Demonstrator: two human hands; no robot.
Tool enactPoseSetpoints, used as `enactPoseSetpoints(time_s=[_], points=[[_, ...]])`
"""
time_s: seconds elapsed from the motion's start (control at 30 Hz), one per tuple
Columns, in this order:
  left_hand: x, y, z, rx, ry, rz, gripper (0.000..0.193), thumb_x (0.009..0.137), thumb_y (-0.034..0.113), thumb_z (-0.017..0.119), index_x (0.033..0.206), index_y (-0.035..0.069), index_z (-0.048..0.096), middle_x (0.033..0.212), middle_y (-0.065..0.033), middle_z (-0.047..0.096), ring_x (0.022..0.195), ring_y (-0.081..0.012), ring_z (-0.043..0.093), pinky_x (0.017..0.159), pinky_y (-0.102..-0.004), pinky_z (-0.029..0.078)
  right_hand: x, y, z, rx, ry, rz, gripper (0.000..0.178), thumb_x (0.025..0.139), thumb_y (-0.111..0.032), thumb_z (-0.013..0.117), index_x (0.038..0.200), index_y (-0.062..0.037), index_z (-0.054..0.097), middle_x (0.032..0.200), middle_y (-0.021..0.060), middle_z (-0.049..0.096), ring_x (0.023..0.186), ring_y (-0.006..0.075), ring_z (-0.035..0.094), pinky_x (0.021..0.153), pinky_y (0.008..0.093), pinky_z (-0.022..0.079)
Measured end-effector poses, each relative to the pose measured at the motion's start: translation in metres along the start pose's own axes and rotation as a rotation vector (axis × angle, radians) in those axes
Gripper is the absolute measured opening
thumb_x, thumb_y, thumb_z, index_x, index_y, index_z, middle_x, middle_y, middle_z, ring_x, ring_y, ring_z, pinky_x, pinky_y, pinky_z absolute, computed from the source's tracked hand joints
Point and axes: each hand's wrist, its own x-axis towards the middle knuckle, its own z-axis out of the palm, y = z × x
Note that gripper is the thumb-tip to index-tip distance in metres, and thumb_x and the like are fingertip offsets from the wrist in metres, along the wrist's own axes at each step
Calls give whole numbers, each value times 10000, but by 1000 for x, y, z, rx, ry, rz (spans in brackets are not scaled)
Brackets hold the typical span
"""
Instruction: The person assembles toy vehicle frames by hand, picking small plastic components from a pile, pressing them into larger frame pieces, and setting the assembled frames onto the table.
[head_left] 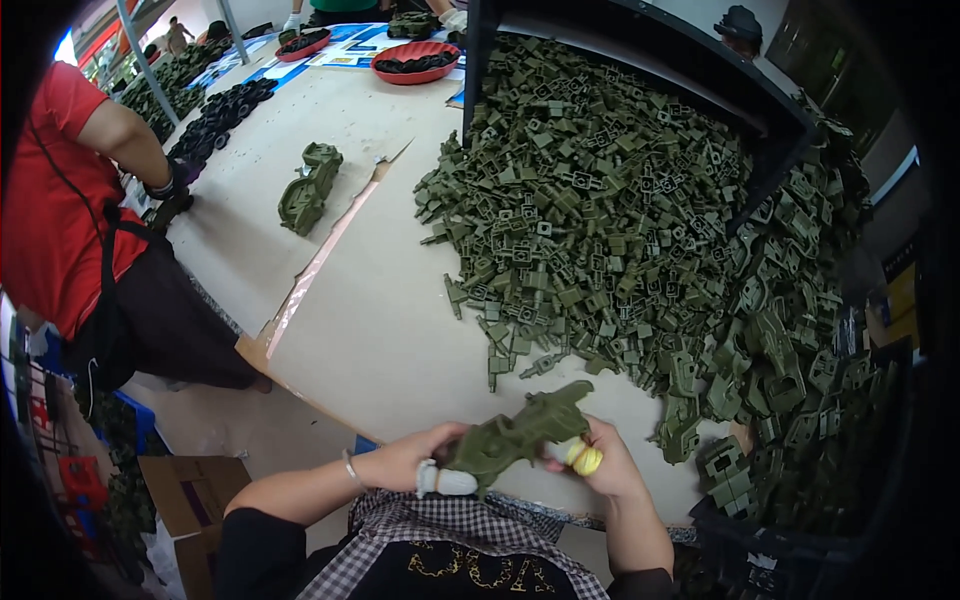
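Green molded vehicle body (515,436): held up in front of your apron (430,515), at the table's near edge. Your left hand (428,455) grasps its left end, white cover on the thumb; your right hand (607,458) is at the right end, yellow-wrapped digit against it, blur, can't tell how firmly. Probably light, stiff plastic, a bit slick; thin edges may snap, so best hold the thick ends. Right: heap of small green parts (590,220), larger green shells (780,350) beyond. Further left: another green body (311,188) on the table (385,300), co-worker in red shirt (60,190).
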Motion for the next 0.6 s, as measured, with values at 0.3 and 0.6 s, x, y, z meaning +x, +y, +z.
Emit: enactPoseSetpoints(time_s=[0.3,0.6], points=[[-21,8,-23,-745,360,-9,522,919,452,358,1216,27,420,953,-164,594,763,-189,610,678,-277,517,60,0,-1,-1427,350,-520,412,658,-19,642,1055,-28,533,1007,137,486,913,307,505,728,380,457],[-9,5,-11,-594,421,116,642,844,464,510,1245,-23,395,1065,-132,577,905,-235,599,780,-331,491,11,10,18,-486,243,-176,285,773,13,584,1042,-19,495,905,58,552,798,167,557,633,278,476]])
